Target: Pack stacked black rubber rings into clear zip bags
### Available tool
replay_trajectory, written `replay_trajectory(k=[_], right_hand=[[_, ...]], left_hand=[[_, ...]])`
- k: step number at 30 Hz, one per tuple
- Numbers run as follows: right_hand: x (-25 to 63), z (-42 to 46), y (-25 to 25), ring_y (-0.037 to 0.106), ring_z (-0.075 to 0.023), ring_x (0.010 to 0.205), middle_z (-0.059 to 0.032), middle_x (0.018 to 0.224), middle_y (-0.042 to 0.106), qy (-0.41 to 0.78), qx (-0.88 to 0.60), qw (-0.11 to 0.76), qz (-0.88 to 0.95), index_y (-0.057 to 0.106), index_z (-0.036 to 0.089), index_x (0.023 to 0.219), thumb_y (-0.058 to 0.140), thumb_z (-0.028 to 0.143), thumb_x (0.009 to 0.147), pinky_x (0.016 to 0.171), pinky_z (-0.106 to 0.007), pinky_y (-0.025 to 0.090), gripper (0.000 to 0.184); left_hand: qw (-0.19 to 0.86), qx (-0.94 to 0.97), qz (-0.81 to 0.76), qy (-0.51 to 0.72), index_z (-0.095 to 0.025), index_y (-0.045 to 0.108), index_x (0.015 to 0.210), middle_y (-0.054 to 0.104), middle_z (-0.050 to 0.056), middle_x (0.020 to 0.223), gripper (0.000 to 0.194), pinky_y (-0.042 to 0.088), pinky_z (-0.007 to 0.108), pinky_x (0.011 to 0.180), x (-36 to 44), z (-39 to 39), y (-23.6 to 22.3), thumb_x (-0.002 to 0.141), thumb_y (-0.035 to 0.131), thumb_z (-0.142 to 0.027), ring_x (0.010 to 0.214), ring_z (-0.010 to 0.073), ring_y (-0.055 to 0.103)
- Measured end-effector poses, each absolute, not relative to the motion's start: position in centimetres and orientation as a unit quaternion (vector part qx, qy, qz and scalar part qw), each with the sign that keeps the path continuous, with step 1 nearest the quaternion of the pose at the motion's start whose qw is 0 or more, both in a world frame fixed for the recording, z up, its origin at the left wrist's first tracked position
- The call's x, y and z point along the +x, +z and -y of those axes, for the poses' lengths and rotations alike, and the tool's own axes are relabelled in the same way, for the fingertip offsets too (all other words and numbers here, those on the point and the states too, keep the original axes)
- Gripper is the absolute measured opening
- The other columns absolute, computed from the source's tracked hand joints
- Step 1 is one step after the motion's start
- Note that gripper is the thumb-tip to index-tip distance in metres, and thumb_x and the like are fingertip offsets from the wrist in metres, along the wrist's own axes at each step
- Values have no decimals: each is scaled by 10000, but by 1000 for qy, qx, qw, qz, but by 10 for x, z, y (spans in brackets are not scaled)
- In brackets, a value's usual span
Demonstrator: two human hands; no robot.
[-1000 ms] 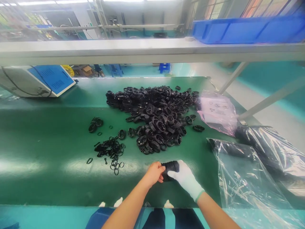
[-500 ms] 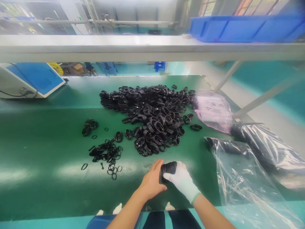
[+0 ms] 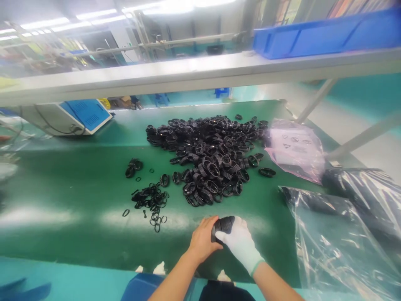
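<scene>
Stack of black coils (image 3: 226,223), near the front edge of the table (image 3: 78,179), is clamped in the fingers of the gloved right hand (image 3: 242,240). Left hand (image 3: 203,241), curled one second earlier, now spreads its fingers at the stack's left end, so the right apparently maintains the hold. Pink bag (image 3: 296,148) carries printed symbols; no wording is legible.
</scene>
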State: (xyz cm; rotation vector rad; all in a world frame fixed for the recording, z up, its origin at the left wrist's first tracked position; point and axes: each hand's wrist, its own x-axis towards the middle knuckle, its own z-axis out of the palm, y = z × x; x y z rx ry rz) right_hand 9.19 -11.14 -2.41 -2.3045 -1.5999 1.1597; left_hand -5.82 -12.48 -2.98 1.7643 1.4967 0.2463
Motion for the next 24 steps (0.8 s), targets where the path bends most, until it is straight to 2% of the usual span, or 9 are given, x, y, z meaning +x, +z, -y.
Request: replay_trajectory(k=[3, 5, 6, 8, 10, 13, 17, 21, 24], right_hand=[[91, 113, -24, 524, -301, 955, -154, 1033, 464, 382, -757, 52, 528, 421, 135, 1065, 600, 465, 559, 797, -382, 416, 630], [91, 114, -25, 516, -299, 970, -148, 1040, 458, 388, -755, 52, 527, 422, 144, 1057, 604, 462, 556, 809, -381, 410, 621], [92, 114, -25, 514, -296, 972, -145, 1046, 455, 391, -754, 52, 525, 421, 147, 1057, 606, 458, 555, 813, -379, 409, 619], [92, 114, -25, 520, -289, 960, -137, 1050, 452, 393, -757, 51, 519, 423, 153, 1053, 609, 447, 551, 809, -373, 411, 611], [92, 114, -25, 526, -281, 948, -126, 1043, 455, 386, -763, 58, 515, 432, 162, 1037, 618, 445, 543, 808, -366, 412, 599], [90, 112, -22, 520, -277, 963, -112, 1029, 466, 369, -770, 79, 514, 451, 168, 1008, 656, 444, 500, 825, -354, 406, 613], [86, 107, -16, 512, -281, 969, -106, 1016, 474, 367, -778, 84, 503, 464, 161, 989, 690, 418, 442, 823, -350, 410, 645], [83, 111, -9, 517, -272, 951, -110, 1012, 480, 360, -783, 87, 500, 463, 153, 1010, 680, 421, 464, 824, -353, 407, 645], [83, 115, -9, 508, -273, 976, -122, 1016, 486, 349, -776, 90, 518, 468, 139, 1029, 659, 411, 509, 841, -349, 393, 617]], left_hand=[[389, 698, -591, 108, -277, 375, 1270, 479, 15, 1245, 720, 426, 302, 858, -64, 110, -18, 618, 680, -292, 1034, 181, 493], [315, 710, -616, 129, -265, 439, 1206, 509, 10, 1173, 442, 438, 264, 808, -68, 88, -6, 771, 506, -223, 947, 136, 512], [253, 731, -623, 118, -257, 464, 1176, 509, 14, 1158, 383, 426, 261, 823, -68, 75, 1, 807, 418, -161, 960, 131, 499], [137, 785, -603, 47, -241, 500, 1131, 498, 36, 1156, 399, 393, 289, 866, -67, 48, 13, 811, 333, -71, 1034, 155, 454], [88, 832, -548, -25, -225, 536, 1079, 502, 63, 1137, 376, 383, 328, 860, -61, 27, 22, 803, 344, -59, 1063, 193, 432], [96, 872, -477, -51, -199, 586, 949, 540, 80, 1061, 263, 378, 361, 842, -52, 14, 30, 749, 472, -72, 1019, 222, 466], [99, 876, -456, -122, -189, 554, 996, 589, 82, 986, 504, 402, 336, 770, -52, 13, 37, 540, 628, 12, 933, 241, 532], [103, 842, -520, -96, -212, 466, 1108, 606, 68, 965, 432, 403, 297, 668, -72, 28, 45, 695, 578, -159, 834, 207, 581], [250, 737, -628, -7, -240, 499, 1025, 619, -2, 821, 320, 370, 239, 596, -85, 60, 28, 722, 566, -317, 718, 146, 579]])
